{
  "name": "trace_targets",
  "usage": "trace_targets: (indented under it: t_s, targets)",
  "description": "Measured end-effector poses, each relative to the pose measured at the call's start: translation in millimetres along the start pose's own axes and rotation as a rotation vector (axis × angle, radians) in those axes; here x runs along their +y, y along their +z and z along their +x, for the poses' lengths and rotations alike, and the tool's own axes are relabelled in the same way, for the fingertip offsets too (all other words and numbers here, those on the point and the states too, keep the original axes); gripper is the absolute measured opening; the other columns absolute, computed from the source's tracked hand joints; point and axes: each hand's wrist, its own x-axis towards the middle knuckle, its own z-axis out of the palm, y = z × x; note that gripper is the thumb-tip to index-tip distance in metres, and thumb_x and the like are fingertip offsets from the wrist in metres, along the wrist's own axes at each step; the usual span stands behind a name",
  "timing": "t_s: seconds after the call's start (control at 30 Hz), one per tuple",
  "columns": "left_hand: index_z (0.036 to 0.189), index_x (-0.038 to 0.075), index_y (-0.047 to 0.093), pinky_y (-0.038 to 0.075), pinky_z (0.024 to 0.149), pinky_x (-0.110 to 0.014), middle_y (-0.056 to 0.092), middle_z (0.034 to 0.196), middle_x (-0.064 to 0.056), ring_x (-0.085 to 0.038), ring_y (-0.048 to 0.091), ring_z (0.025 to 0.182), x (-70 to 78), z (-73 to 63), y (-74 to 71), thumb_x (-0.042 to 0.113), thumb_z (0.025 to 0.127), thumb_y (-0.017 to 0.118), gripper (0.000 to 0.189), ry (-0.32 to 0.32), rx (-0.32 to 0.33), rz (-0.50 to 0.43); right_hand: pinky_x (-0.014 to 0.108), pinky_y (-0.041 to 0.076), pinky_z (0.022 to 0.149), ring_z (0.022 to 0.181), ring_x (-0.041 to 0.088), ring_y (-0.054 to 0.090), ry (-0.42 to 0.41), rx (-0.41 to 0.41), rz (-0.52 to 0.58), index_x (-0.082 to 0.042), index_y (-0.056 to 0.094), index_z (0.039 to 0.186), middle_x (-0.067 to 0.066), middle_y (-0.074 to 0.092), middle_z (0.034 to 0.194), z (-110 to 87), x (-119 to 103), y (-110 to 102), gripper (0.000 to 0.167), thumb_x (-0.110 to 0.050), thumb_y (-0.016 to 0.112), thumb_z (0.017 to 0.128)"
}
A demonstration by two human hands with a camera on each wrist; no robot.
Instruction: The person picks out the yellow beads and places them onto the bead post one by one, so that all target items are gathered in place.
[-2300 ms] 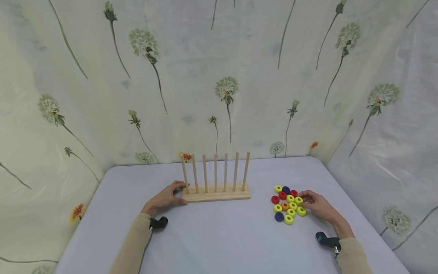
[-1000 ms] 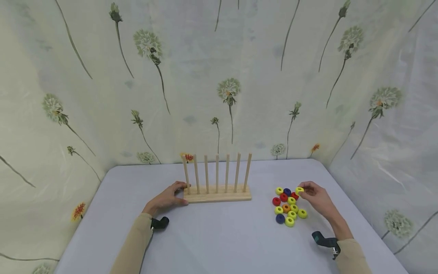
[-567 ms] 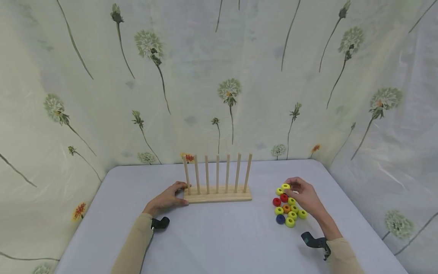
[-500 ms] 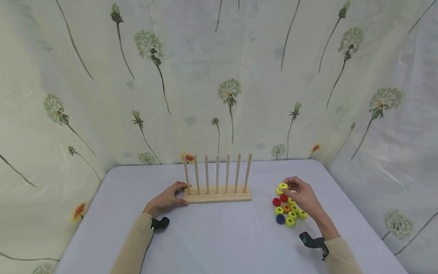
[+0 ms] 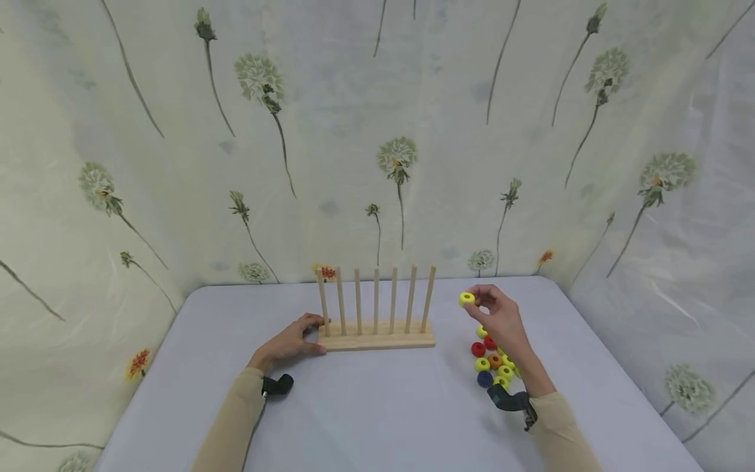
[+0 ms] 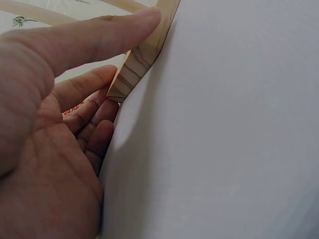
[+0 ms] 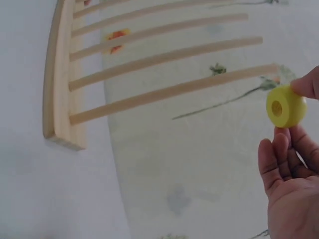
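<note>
A wooden peg stand with a row of upright pegs stands near the back of the table. My left hand pinches the left end of its base, thumb on the front edge and fingers behind; the left wrist view shows the thumb along the wood. Between thumb and fingertips, my right hand holds a yellow bead up above the table, right of the stand. Its hole shows in the right wrist view. All the pegs are bare.
Under and beside the right forearm lie several loose beads: yellow, red, orange and dark blue, partly hidden by the hand and wrist camera. A flower-printed curtain hangs right behind the table.
The right hand has picked a yellow bead from the pile and carried it up and left toward the stand. The left hand keeps its hold on the base.
</note>
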Motion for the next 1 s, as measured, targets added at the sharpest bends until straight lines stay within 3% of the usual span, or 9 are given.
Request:
trace_targets:
  t_s: [0.3,0.57,1.0]
  targets:
    - [0.136,0.014,0.052,0.023,0.117,-0.052,0.041,0.144,-0.004,-0.031,0.033,0.140,-0.9,2.9,-1.0,0.031,0.073,0.084,0.073,-0.007,0.004,0.013,0.006,0.045,0.081,0.089,0.004,0.053,-0.051,0.035,0.151,0.008,0.055,0.115,0.015,0.057,0.112,25.9,-32,9,0.031,-0.007,0.066,0.090]
    - [0.138,0.012,0.050,0.024,0.116,-0.053,0.039,0.146,-0.007,-0.033,0.034,0.139,-1.9,4.3,-2.7,0.029,0.074,0.083,0.074,0.008,-0.012,0.022,0.008,0.045,0.083,0.091,0.005,0.053,-0.070,0.070,0.182,0.010,0.056,0.116,0.017,0.057,0.113,44.3,-44,16,0.034,-0.008,0.067,0.090]
    - [0.138,0.011,0.050,0.026,0.115,-0.054,0.041,0.145,-0.009,-0.033,0.035,0.137,-2.7,1.9,-0.6,0.028,0.074,0.084,0.075,0.035,-0.009,0.009,0.009,0.045,0.079,0.089,0.010,0.054,-0.062,0.041,0.183,0.008,0.057,0.117,0.017,0.058,0.109,58.1,-48,27,0.033,-0.010,0.067,0.090]
